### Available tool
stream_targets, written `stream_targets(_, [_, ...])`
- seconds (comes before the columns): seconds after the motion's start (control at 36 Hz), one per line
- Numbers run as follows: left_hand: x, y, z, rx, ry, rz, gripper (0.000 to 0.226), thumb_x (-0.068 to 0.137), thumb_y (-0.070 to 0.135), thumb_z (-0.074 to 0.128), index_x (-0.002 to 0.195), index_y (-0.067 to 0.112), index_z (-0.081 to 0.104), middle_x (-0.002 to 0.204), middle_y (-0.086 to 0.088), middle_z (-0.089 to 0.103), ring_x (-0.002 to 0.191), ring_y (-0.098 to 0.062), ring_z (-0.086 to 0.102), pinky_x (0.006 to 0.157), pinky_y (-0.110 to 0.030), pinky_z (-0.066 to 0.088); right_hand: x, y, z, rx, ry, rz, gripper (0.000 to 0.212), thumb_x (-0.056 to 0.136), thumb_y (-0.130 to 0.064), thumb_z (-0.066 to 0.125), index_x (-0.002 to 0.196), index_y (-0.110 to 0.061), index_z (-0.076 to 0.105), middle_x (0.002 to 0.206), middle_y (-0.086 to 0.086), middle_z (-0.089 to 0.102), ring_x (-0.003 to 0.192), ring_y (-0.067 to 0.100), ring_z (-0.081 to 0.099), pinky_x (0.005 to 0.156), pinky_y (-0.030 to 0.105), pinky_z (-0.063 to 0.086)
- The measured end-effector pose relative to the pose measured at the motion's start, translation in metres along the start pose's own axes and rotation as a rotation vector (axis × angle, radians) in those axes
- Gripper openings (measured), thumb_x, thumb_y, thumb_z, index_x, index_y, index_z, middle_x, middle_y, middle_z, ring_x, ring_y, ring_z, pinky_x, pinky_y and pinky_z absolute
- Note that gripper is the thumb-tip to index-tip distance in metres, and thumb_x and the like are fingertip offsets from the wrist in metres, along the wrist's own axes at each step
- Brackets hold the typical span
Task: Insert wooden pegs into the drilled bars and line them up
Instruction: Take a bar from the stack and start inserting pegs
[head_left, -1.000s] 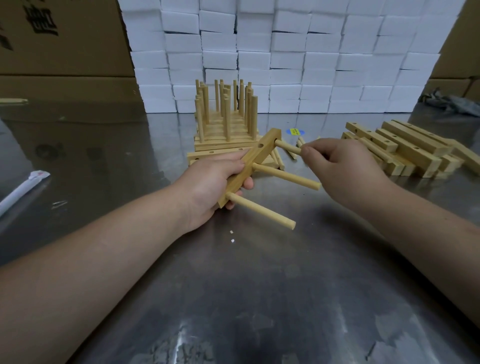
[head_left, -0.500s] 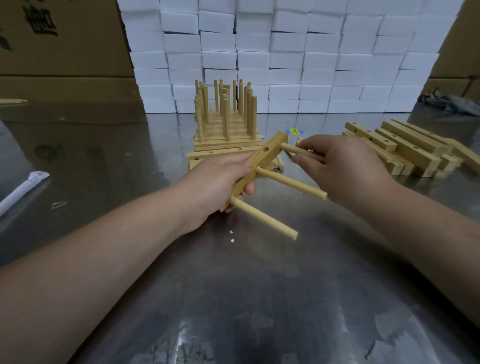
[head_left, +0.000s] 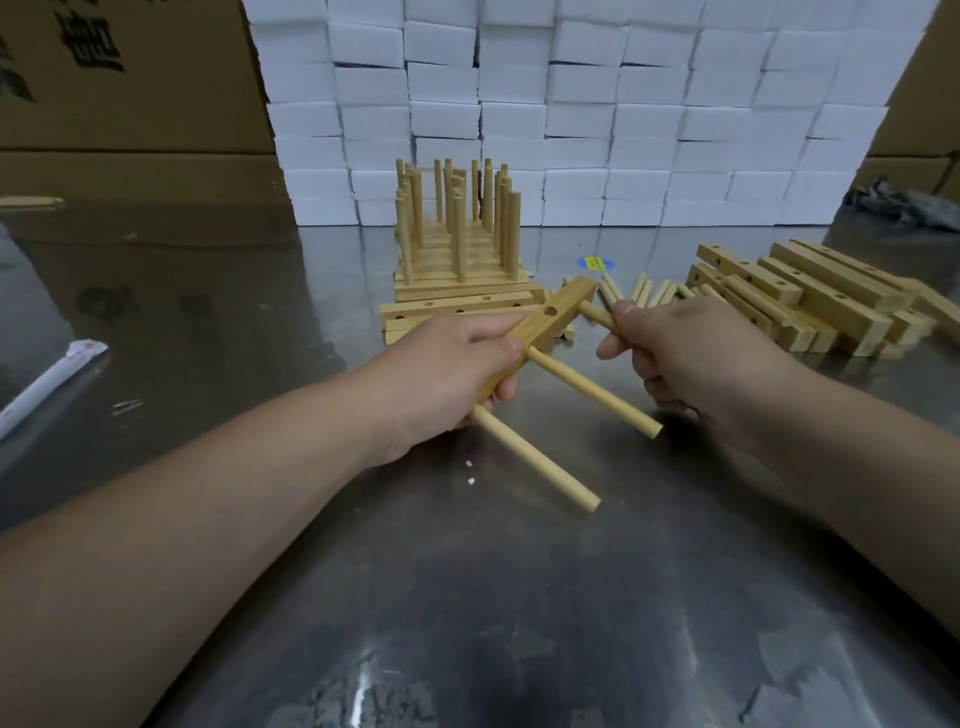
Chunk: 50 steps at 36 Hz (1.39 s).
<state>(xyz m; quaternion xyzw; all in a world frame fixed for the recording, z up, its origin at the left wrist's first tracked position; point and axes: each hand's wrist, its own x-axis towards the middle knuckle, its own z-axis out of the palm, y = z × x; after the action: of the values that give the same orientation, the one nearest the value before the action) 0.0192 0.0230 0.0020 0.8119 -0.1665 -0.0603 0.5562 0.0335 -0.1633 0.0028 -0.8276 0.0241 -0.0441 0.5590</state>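
Now the third peg (head_left: 596, 315) sits with its tip at the far end of the bar (head_left: 540, 338), where half a second ago it was angled a little higher and the right hand (head_left: 691, 358) sat closer in. The bar has tipped a touch flatter too. I'd judge the peg is only just entering its hole, not yet driven home, so this bar is two pegs done and one in progress.

The left hand (head_left: 447, 374) wraps the bar's lower half, fingers curled round it and thumb on top, holding it tilted above the counter (head_left: 493, 597). Two seated pegs (head_left: 592, 392) jut out toward the right and toward me. The right hand comes in from the right, wrist low, its fingers pinching the third peg near the bar end.

Behind them stands the row of finished bars (head_left: 457, 260) with pegs upright. Loose pegs (head_left: 649, 291) lie just beyond the right hand, and bare bars (head_left: 810, 301) are piled to the right.
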Motion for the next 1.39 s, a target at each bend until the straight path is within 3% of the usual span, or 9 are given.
stream_targets(0.28, [0.001,-0.003,-0.001,-0.141,0.030,-0.039,0.032,0.099,0.016,0.039,0.093,0.037,0.063,0.059,0.002,0.057,0.050,-0.011,0.042,0.046,-0.021,0.034,-0.001,-0.013,-0.001,0.090,-0.022,0.016,0.046,0.093,-0.049,0.041,0.082,-0.011,0.065,0.047,-0.002,0.050,0.036,0.012,0.040,0.044,0.024,0.034])
stream_targets(0.5, [0.004,-0.002,-0.005,-0.272,0.041,-0.105,0.029,0.098,0.013,0.040,0.098,0.024,0.067,0.072,-0.008,0.071,0.043,-0.010,0.048,0.044,-0.022,0.034,0.000,-0.016,-0.005,0.289,0.018,-0.019,0.062,0.092,-0.062,0.024,0.097,-0.015,0.064,0.082,0.007,0.064,0.041,0.016,0.050,0.050,0.026,0.043])
stream_targets(0.64, [0.005,-0.001,-0.006,-0.400,0.053,-0.149,0.028,0.097,0.010,0.037,0.101,0.013,0.065,0.086,-0.010,0.074,0.067,-0.014,0.069,0.040,-0.020,0.031,0.004,-0.014,-0.010,0.430,0.053,-0.063,0.067,0.091,-0.063,0.021,0.093,-0.013,0.066,0.079,0.008,0.066,0.039,0.017,0.053,0.043,0.021,0.044])
stream_targets(0.81, [0.007,0.000,-0.015,-0.496,-0.018,-0.282,0.026,0.093,0.017,0.044,0.107,0.013,0.066,0.093,-0.012,0.070,0.040,-0.008,0.044,0.039,-0.014,0.035,0.020,-0.007,-0.011,0.198,0.181,-0.028,0.020,0.088,-0.009,0.045,0.078,-0.016,0.061,0.073,-0.001,0.062,0.045,0.011,0.056,0.065,0.031,0.049])
stream_targets(0.94, [0.009,-0.001,-0.028,-0.642,-0.141,-0.403,0.026,0.090,0.017,0.043,0.110,0.008,0.057,0.083,-0.011,0.069,0.035,-0.006,0.043,0.034,-0.011,0.033,0.013,0.003,-0.008,0.087,-0.085,-0.208,0.044,0.076,0.001,0.054,0.108,-0.027,0.066,0.106,-0.007,0.066,0.088,0.008,0.061,0.079,0.025,0.048])
stream_targets(1.06, [0.009,-0.004,-0.036,-0.719,-0.265,-0.478,0.038,0.076,0.017,0.045,0.110,0.002,0.055,0.079,-0.012,0.068,0.033,-0.006,0.044,0.031,-0.010,0.033,0.006,0.006,-0.006,0.012,-0.337,-0.344,0.043,0.069,-0.012,0.062,0.085,-0.052,0.067,0.088,-0.018,0.069,0.087,0.013,0.060,0.083,0.032,0.046])
stream_targets(1.14, [0.011,-0.006,-0.040,-0.758,-0.318,-0.522,0.037,0.078,0.018,0.042,0.107,-0.001,0.056,0.080,-0.013,0.067,0.033,-0.006,0.044,0.030,-0.011,0.034,0.006,0.007,-0.007,0.008,-0.357,-0.378,0.031,0.077,-0.009,0.070,0.091,-0.037,0.067,0.084,-0.011,0.068,0.076,0.009,0.061,0.081,0.035,0.048])
stream_targets(1.22, [0.013,-0.010,-0.043,-0.794,-0.348,-0.547,0.040,0.079,0.019,0.040,0.109,-0.002,0.056,0.080,-0.015,0.066,0.033,-0.007,0.046,0.029,-0.012,0.036,0.004,0.005,-0.007,0.101,-0.406,-0.390,0.033,0.063,-0.019,0.070,0.094,-0.027,0.064,0.071,-0.012,0.064,0.066,0.009,0.055,0.068,0.025,0.048])
stream_targets(1.39, [0.014,-0.011,-0.042,-0.903,-0.265,-0.521,0.049,0.093,0.034,0.030,0.110,-0.001,0.059,0.079,-0.020,0.067,0.035,-0.011,0.053,0.032,-0.014,0.043,0.004,0.002,-0.013,0.083,-0.362,-0.443,0.021,0.068,-0.012,0.069,0.086,-0.024,0.068,0.062,-0.012,0.063,0.057,0.000,0.051,0.059,0.015,0.045])
